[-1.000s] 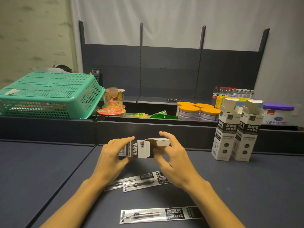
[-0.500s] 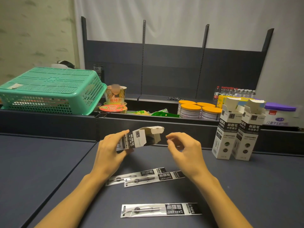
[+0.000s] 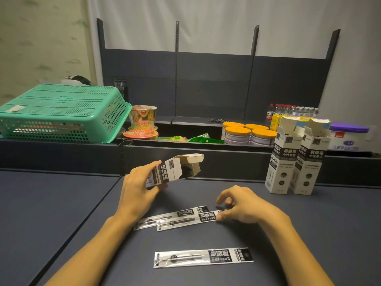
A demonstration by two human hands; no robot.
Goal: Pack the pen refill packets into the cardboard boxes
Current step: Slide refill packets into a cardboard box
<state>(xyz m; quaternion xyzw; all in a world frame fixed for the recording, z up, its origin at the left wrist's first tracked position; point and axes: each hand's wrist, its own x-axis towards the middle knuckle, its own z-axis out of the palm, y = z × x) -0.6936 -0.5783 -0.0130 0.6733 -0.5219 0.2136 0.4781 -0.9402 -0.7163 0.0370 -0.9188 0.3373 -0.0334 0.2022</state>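
Holding an open cardboard box [image 3: 175, 169] in my left hand [image 3: 138, 187], fingers wrapped round its lower end, flap end tilted up to the right, clear of the table [image 3: 309, 223]. My right hand [image 3: 240, 206] is down on the table, thumb and fingers pinching the right end of one of two overlapping refill packets [image 3: 181, 218]. A third packet [image 3: 203, 257] lies flat nearer me. Two upright boxes [image 3: 296, 159] stand open-topped, far right.

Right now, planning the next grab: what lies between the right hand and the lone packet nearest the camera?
Head view: only bare tabletop between the right hand and the lone packet.
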